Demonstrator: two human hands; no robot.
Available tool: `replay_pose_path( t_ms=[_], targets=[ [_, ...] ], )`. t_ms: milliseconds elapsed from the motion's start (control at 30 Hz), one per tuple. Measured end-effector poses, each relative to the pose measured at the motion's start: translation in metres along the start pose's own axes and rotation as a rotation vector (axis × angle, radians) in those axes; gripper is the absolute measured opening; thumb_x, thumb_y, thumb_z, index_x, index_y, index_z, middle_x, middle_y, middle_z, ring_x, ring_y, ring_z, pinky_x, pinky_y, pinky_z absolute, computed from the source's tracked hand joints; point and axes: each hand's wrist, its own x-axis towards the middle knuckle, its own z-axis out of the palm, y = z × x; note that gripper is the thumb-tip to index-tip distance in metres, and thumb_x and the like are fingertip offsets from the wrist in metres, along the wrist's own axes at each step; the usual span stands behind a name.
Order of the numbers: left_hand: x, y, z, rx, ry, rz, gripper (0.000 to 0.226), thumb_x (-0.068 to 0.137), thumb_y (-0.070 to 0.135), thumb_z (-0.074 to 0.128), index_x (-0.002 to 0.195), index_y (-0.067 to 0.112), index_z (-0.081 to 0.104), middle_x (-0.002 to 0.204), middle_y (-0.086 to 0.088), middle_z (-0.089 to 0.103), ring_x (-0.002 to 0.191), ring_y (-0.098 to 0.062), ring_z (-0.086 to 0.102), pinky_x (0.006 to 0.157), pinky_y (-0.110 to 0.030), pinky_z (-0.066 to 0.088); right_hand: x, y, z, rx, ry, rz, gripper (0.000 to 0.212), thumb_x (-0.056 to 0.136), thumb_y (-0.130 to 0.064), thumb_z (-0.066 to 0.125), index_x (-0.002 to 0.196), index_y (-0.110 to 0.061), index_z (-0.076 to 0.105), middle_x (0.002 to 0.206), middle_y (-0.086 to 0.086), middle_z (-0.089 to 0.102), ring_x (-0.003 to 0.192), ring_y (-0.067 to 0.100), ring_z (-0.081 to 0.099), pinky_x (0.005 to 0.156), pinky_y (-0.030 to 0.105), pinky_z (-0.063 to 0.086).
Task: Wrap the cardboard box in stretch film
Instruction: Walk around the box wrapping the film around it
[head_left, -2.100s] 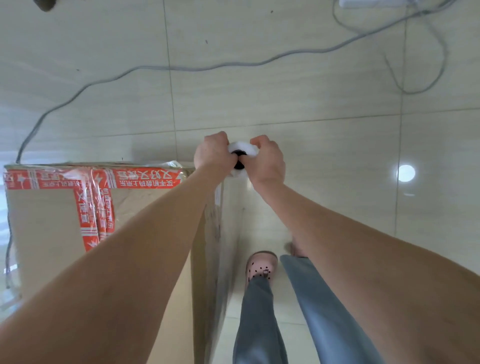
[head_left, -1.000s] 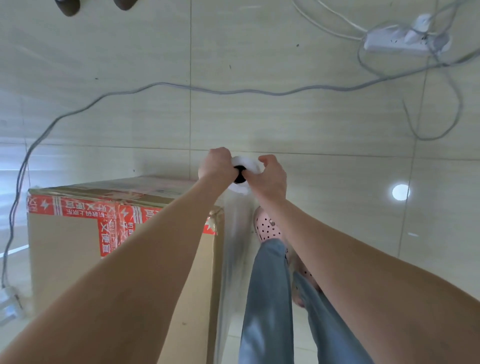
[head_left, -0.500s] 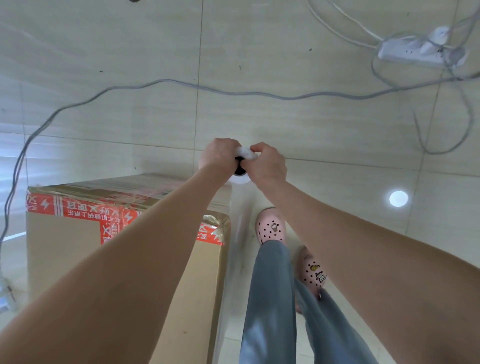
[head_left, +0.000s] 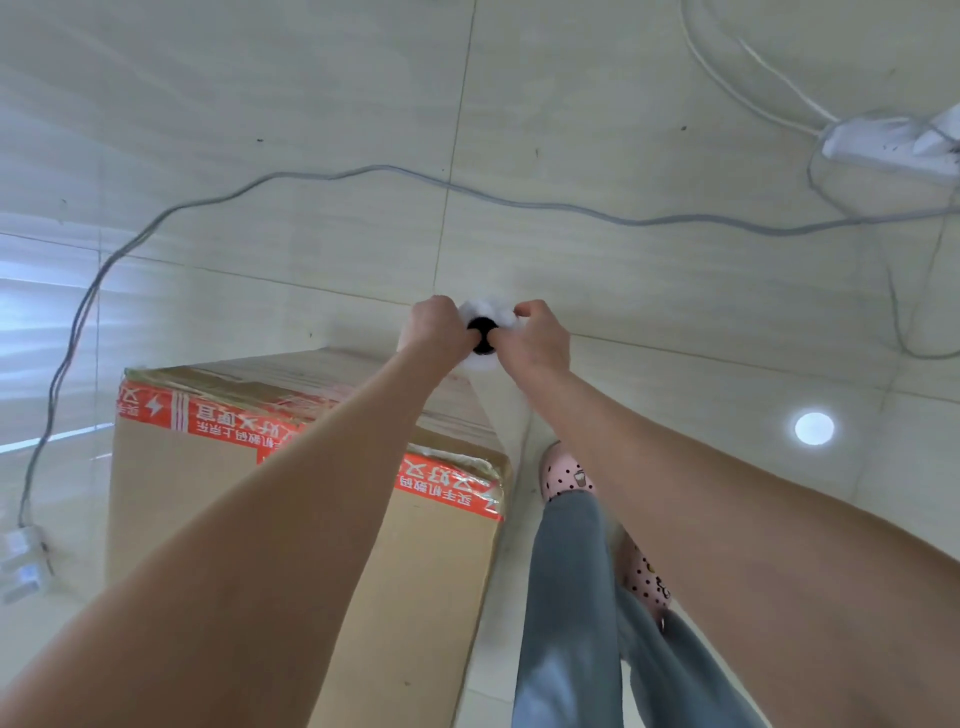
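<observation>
the cardboard box (head_left: 218, 499) stood on the tiled floor (head_left: 311, 104), stiff and bulky by its look. above its far corner the left hand (head_left: 434, 327) and right hand (head_left: 537, 340) both curled tight round the top of the stretch film roll (head_left: 488, 310). the film seemed thin, clingy and tear-prone, so holding the rigid core ends looked wisest.
</observation>
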Motion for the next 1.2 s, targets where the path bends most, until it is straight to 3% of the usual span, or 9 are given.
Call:
replay_pose_path(
  t_ms=[100, 233, 400, 567, 633, 733, 867, 1000, 1200],
  targets=[
    [0.001, 0.004, -0.005, 0.243, 0.015, 0.187, 0.041, 0.088, 0.013, 0.052, 0.129, 0.018, 0.051, 0.117, -0.011, 0.062, 0.107, -0.03, 0.059, 0.076, -0.034, 0.047, 0.0, -0.004, 0.006, -0.086, 0.011, -0.005, 0.031, 0.084, -0.014, 0.057, 0.114, -0.017, 0.053, 0.105, 0.005, 0.059, 0.084, 0.023, 0.054, 0.074, 0.032, 0.049],
    [0.006, 0.007, -0.014, 0.332, 0.018, 0.21, 0.032, 0.087, 0.009, 0.048, 0.116, 0.016, 0.06, 0.111, -0.01, 0.062, 0.101, -0.029, 0.061, 0.071, -0.033, 0.047, 0.002, -0.017, 0.009, -0.225, 0.008, -0.07, 0.032, 0.083, -0.015, 0.059, 0.115, -0.019, 0.058, 0.108, 0.001, 0.062, 0.098, 0.024, 0.059, 0.075, 0.029, 0.044],
    [0.015, -0.02, -0.022, -0.005, 0.069, 0.043, 0.01, 0.083, 0.009, 0.05, 0.091, 0.01, 0.055, 0.088, -0.008, 0.06, 0.077, -0.027, 0.055, 0.061, -0.03, 0.042, 0.009, -0.04, 0.026, -0.331, -0.019, -0.156, 0.031, 0.079, -0.013, 0.057, 0.107, -0.026, 0.061, 0.108, -0.002, 0.064, 0.097, 0.022, 0.06, 0.072, 0.025, 0.04],
    [0.016, -0.046, -0.025, -0.38, 0.137, -0.166, 0.013, 0.082, 0.017, 0.055, 0.088, 0.005, 0.053, 0.089, -0.016, 0.065, 0.079, -0.034, 0.067, 0.07, -0.041, 0.059, 0.015, -0.054, 0.049, -0.393, -0.023, -0.163, 0.046, 0.083, -0.022, 0.059, 0.128, -0.023, 0.047, 0.126, 0.003, 0.052, 0.112, 0.024, 0.054, 0.077, 0.026, 0.036],
    [0.019, -0.054, -0.025, -0.375, 0.108, -0.216, 0.02, 0.084, 0.021, 0.054, 0.092, 0.004, 0.057, 0.091, -0.015, 0.068, 0.075, -0.033, 0.068, 0.065, -0.036, 0.058, 0.019, -0.058, 0.056, -0.42, -0.078, -0.117, 0.047, 0.083, -0.024, 0.061, 0.128, -0.022, 0.047, 0.125, 0.006, 0.056, 0.112, 0.027, 0.055, 0.078, 0.027, 0.038],
    [0.026, -0.058, -0.032, -0.246, 0.07, -0.168, 0.02, 0.086, 0.021, 0.051, 0.095, 0.004, 0.056, 0.092, -0.012, 0.066, 0.069, -0.028, 0.058, 0.051, -0.027, 0.044, 0.024, -0.068, 0.063, -0.446, -0.104, -0.125, 0.038, 0.082, -0.022, 0.062, 0.119, -0.023, 0.054, 0.116, 0.004, 0.063, 0.102, 0.026, 0.059, 0.074, 0.024, 0.04],
    [0.034, -0.053, -0.049, -0.168, 0.143, -0.101, 0.036, 0.086, 0.011, 0.05, 0.122, 0.015, 0.056, 0.105, -0.012, 0.064, 0.098, -0.033, 0.062, 0.071, -0.036, 0.051, 0.033, -0.088, 0.07, -0.58, -0.149, -0.193, 0.041, 0.082, -0.019, 0.06, 0.122, -0.027, 0.057, 0.119, 0.001, 0.064, 0.107, 0.025, 0.059, 0.076, 0.022, 0.037],
    [0.039, -0.053, -0.055, -0.22, 0.144, -0.16, 0.023, 0.084, 0.01, 0.049, 0.103, 0.011, 0.06, 0.095, -0.011, 0.064, 0.091, -0.033, 0.063, 0.065, -0.033, 0.049, 0.04, -0.104, 0.071, -0.744, -0.218, -0.293, 0.039, 0.083, -0.015, 0.056, 0.12, -0.028, 0.059, 0.12, 0.003, 0.064, 0.109, 0.026, 0.058, 0.083, 0.027, 0.043],
    [0.039, -0.067, -0.062, -0.536, 0.194, -0.393, 0.025, 0.084, 0.02, 0.058, 0.102, 0.002, 0.058, 0.1, -0.016, 0.063, 0.089, -0.034, 0.064, 0.072, -0.036, 0.054, 0.045, -0.117, 0.087, -0.72, -0.235, -0.366, 0.047, 0.084, -0.012, 0.057, 0.13, -0.02, 0.051, 0.128, 0.003, 0.058, 0.117, 0.022, 0.054, 0.091, 0.028, 0.041]
  ],
)
